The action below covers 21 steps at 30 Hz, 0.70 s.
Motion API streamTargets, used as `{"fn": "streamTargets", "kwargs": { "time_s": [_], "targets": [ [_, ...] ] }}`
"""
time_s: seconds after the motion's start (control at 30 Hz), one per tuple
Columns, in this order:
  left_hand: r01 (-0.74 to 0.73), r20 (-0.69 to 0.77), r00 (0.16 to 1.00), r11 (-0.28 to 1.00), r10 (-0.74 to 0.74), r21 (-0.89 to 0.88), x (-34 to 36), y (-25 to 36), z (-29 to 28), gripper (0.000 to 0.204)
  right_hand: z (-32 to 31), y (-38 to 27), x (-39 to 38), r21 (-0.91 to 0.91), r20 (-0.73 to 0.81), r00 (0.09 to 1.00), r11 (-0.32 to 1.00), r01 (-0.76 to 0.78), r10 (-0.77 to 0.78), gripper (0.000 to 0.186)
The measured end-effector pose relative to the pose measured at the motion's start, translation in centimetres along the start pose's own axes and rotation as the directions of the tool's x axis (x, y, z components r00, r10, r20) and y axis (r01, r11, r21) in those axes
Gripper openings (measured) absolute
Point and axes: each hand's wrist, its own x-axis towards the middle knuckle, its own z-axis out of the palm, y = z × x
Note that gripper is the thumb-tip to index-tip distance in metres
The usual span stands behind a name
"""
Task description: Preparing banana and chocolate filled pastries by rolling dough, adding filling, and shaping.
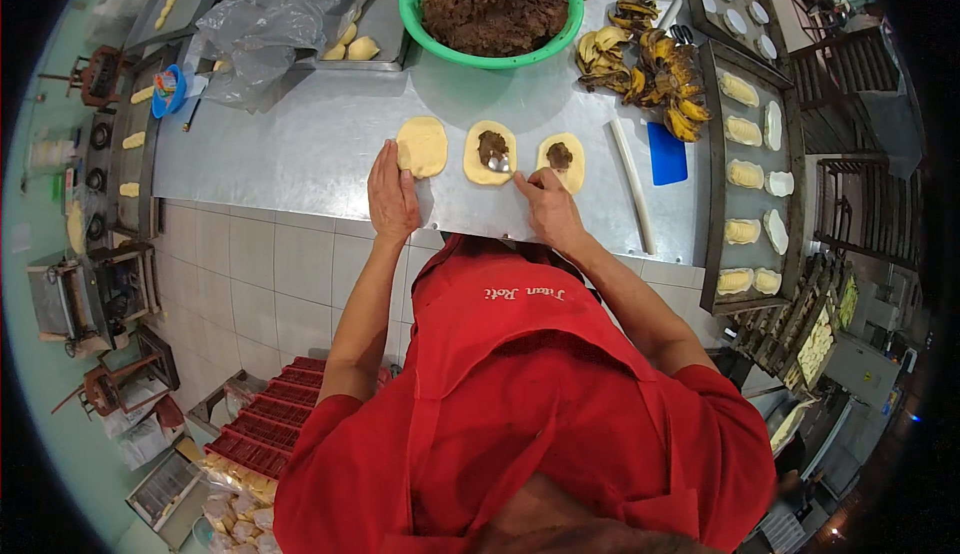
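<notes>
Three flattened pieces of pale yellow dough lie in a row on the metal table. My left hand (395,194) rests with fingers stretched out along the edge of the plain left dough piece (422,144). My right hand (550,206) is closed on a spoon (498,164), its handle mostly hidden by the fingers. The spoon's bowl sits on the brown filling (490,144) of the middle dough piece (480,174). Just beyond my right hand is the right dough piece (572,176), with a smaller dab of brown filling (559,156) on it.
A green basin (408,4) heaped with brown paste (495,2) stands at the far side. Ripe bananas (670,74), a blue scraper (667,154) and a pale rolling pin (632,186) lie to the right. Trays (712,244) of shaped dough flank the table; plastic sheeting (270,29) covers the far left.
</notes>
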Motion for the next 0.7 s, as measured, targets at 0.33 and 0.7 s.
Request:
{"fn": "streamTargets", "kwargs": {
  "time_s": [0.33, 0.7],
  "targets": [
    [-0.006, -0.009, 1.0, 1.0, 0.006, -0.011, -0.1, -0.3, 0.0, 0.056, -7.1, -1.4, 5.0, 0.427, 0.022, 0.953, 0.859, -0.282, 0.301, 0.027],
    [0.007, 0.007, 1.0, 0.999, -0.006, -0.047, 0.1, -0.1, -0.5, 0.056, -13.8, -4.0, 19.9, -0.433, -0.555, 0.773, 0.9, 0.047, -0.307, 0.02]
  ]
}}
